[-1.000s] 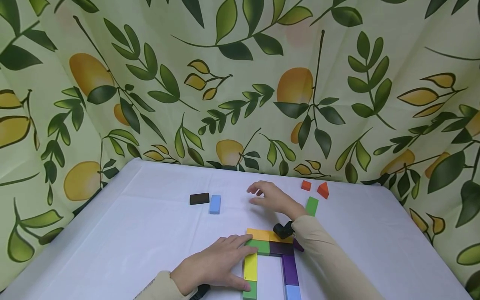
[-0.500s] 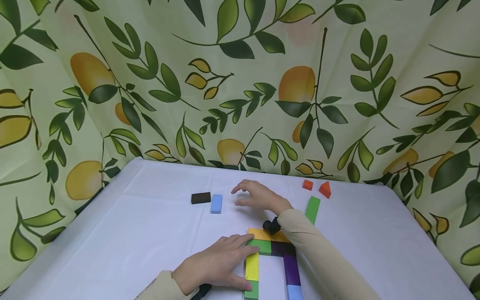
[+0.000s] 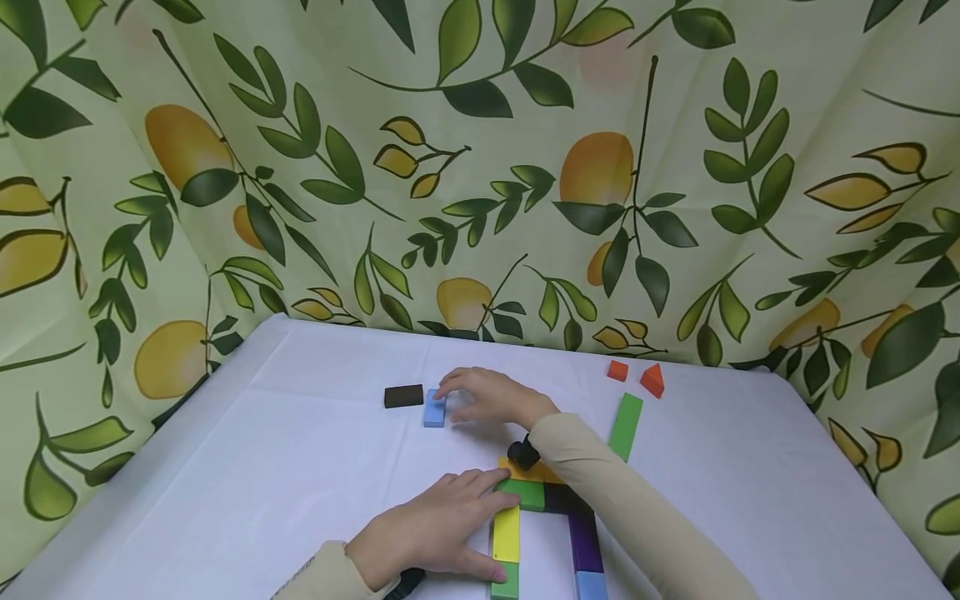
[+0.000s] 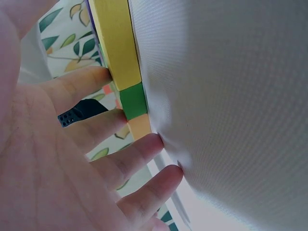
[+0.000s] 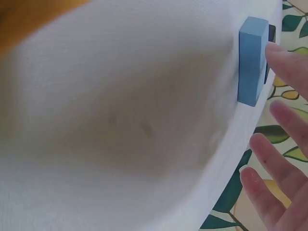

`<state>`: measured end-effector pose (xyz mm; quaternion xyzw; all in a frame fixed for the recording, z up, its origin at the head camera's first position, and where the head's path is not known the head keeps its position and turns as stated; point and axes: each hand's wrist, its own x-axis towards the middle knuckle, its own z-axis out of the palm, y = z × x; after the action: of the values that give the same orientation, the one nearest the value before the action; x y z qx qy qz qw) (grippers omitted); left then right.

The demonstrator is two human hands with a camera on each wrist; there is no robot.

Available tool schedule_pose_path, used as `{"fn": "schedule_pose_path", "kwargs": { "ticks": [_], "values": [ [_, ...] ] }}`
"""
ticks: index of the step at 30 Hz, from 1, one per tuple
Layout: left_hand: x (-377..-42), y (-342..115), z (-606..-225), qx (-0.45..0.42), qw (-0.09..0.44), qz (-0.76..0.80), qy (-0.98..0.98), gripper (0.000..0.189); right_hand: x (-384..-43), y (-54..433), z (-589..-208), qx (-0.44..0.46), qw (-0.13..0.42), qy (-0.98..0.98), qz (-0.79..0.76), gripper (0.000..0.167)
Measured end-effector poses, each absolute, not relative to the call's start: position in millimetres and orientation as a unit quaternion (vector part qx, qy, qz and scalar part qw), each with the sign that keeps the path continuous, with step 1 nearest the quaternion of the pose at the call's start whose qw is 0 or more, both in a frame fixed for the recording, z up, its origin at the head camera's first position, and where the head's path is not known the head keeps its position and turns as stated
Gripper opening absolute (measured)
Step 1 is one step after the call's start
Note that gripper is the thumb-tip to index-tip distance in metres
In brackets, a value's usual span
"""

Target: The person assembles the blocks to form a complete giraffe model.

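My left hand [image 3: 438, 525] rests along the left side of a frame of coloured blocks, fingers extended. Its fingertips are at the green block [image 3: 531, 494] and its thumb at a lower green block [image 3: 506, 583], with a yellow block [image 3: 506, 533] between them. In the left wrist view, the fingertips touch the yellow block [image 4: 118, 43], the green block [image 4: 133, 102] and the white cloth. My right hand [image 3: 495, 398] reaches over the table with fingers spread. Its index fingertip overlaps the light blue block [image 3: 433, 410], which lies flat; in the right wrist view the block [image 5: 251, 62] is beside that fingertip.
A black block [image 3: 403, 396] lies just left of the light blue one. At the back right are a red cube [image 3: 617, 371], a red triangular block [image 3: 652, 381] and a long green block [image 3: 626, 425]. The right sleeve [image 3: 637, 508] crosses the frame, above purple [image 3: 585, 542] and light blue blocks [image 3: 592, 586].
My right hand has moved left across the table, from open cloth to the light blue block. The left hand has stayed in place on the frame.
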<state>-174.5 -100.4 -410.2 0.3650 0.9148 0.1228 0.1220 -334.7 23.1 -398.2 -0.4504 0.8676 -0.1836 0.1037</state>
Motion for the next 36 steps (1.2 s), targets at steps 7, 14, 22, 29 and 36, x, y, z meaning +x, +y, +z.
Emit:
{"fn": "schedule_pose_path", "kwargs": {
  "ticks": [7, 14, 22, 29, 36],
  "values": [
    [-174, -100, -410, 0.366, 0.120, 0.121, 0.915, 0.074, -333, 20, -399, -0.464, 0.102, 0.862, -0.178, 0.036],
    [-173, -100, -411, 0.366, 0.119, 0.120, 0.915, 0.074, -328, 14, -400, -0.456, 0.114, 0.873, -0.132, 0.044],
    [-173, -100, -411, 0.371, 0.110, 0.119, 0.914, 0.074, -322, 13, -399, -0.443, 0.109, 0.886, -0.079, 0.043],
    [-173, -100, -410, 0.367, 0.111, 0.116, 0.916, 0.075, -322, 14, -392, -0.423, 0.114, 0.896, -0.069, 0.039],
    [-174, -101, -410, 0.365, 0.118, 0.122, 0.916, 0.075, -324, 15, -391, -0.404, 0.106, 0.906, -0.066, 0.032]
  ]
}}
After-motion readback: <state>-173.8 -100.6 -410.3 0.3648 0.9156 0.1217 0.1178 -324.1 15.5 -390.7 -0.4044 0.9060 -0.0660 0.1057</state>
